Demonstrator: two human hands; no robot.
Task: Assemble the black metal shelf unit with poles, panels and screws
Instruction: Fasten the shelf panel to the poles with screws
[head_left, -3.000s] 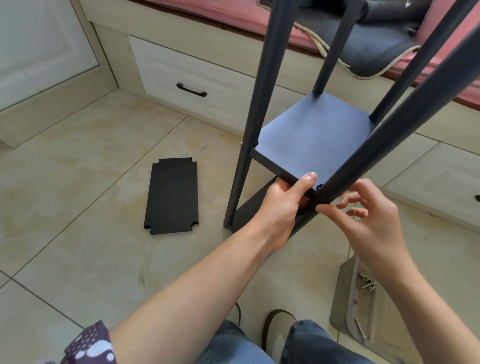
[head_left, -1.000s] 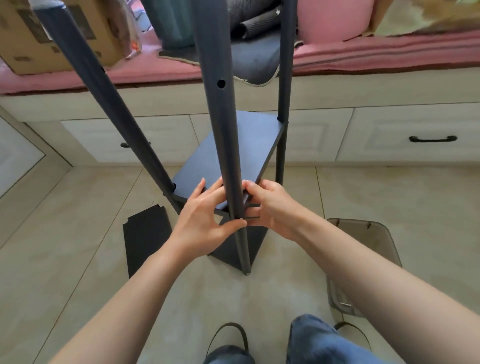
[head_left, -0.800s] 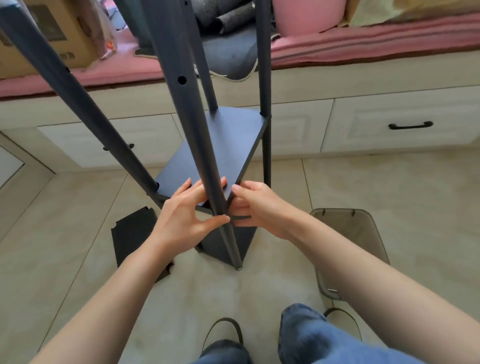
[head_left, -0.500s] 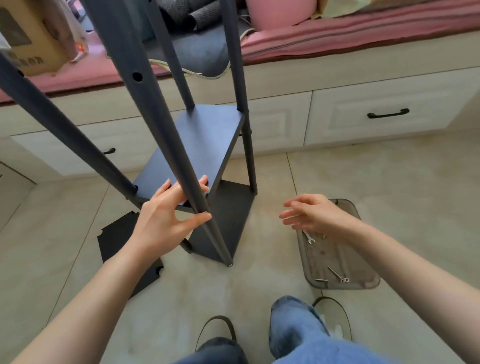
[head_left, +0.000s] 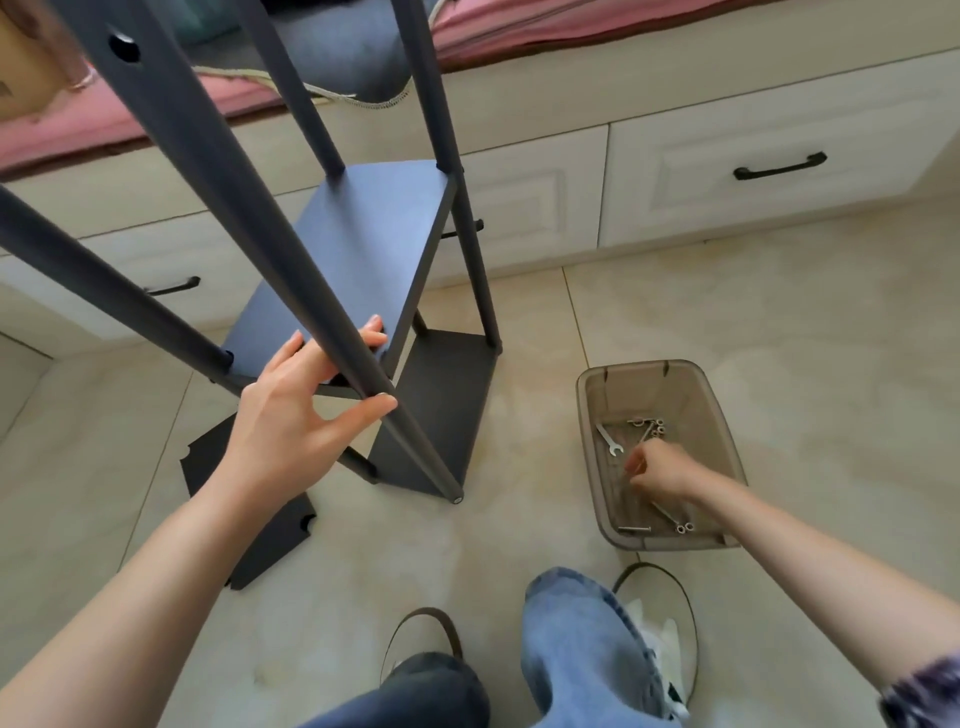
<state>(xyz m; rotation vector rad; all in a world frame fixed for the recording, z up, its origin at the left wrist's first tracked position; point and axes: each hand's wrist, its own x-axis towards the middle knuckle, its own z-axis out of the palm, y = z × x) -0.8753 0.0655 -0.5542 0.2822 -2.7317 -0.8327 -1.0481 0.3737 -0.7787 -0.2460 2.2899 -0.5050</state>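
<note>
The black shelf unit (head_left: 363, 249) stands on the tiled floor (head_left: 727, 322) in front of white drawers (head_left: 753, 171), two panels already fixed between its poles. A spare panel (head_left: 249, 525) lies flat beside it. The left hand (head_left: 296, 415) holds the nearest pole (head_left: 291, 270), fingers (head_left: 322, 358) and thumb wrapped loosely round it. The right hand (head_left: 660, 467) reaches into a clear plastic bin (head_left: 597, 395) holding screws (head_left: 652, 426) and a small wrench (head_left: 609, 439), fingertips pinched together; what they hold cannot be told.
</note>
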